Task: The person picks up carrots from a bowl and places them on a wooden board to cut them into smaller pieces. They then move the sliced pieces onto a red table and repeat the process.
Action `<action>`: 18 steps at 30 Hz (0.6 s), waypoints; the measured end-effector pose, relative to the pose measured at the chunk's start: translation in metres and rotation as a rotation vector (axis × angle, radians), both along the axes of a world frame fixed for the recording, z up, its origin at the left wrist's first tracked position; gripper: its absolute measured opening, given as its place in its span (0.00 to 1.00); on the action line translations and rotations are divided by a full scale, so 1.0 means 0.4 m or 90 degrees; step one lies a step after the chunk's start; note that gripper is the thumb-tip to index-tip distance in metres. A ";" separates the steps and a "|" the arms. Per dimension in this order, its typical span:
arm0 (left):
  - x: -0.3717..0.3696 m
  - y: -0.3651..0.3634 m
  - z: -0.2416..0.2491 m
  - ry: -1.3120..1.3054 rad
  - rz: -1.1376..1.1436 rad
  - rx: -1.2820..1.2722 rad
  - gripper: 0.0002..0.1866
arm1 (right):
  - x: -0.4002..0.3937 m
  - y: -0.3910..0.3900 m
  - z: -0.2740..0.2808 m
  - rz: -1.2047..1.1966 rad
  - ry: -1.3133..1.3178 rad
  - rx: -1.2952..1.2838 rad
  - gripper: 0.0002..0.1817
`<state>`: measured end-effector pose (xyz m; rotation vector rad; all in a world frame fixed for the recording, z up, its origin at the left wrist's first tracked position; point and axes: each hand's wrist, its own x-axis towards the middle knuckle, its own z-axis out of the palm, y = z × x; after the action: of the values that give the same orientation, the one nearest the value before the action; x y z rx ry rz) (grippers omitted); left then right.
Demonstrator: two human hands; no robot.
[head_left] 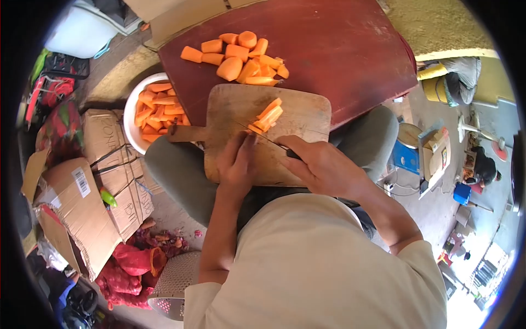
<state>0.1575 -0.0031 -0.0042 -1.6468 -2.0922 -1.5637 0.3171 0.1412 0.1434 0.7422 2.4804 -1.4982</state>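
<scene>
At least three slim orange carrot sticks point(268, 116) lie on one brown wooden paddle board point(227, 104). The right hand point(323, 164) wraps one dark-handled knife point(293, 155); the left hand point(236, 162) bends its fingers nearby, its hold unclear. A blade slip could nick them. Outward: one round white bowl point(130, 116), one red table point(345, 66).

Bright, fisheye-curved (black corners), lower-right glare
</scene>
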 end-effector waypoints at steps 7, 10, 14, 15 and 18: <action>0.002 0.008 -0.005 0.014 0.021 0.019 0.19 | 0.034 -0.005 0.000 0.005 -0.003 0.026 0.23; 0.001 0.008 -0.004 0.019 0.021 0.015 0.21 | 0.032 -0.003 -0.001 0.012 -0.016 0.025 0.23; 0.000 0.001 -0.004 0.033 0.023 0.015 0.23 | 0.018 -0.012 -0.008 0.027 -0.028 0.044 0.22; 0.002 0.000 -0.007 0.037 0.025 0.022 0.23 | 0.016 -0.014 -0.019 0.029 -0.022 0.049 0.22; -0.004 0.010 -0.002 0.047 0.012 0.058 0.24 | -0.014 -0.006 -0.108 0.058 -0.096 0.128 0.22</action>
<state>0.1558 0.0008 -0.0051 -1.6235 -1.9641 -1.5438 0.3116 0.1390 0.1003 0.7316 2.5370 -1.1299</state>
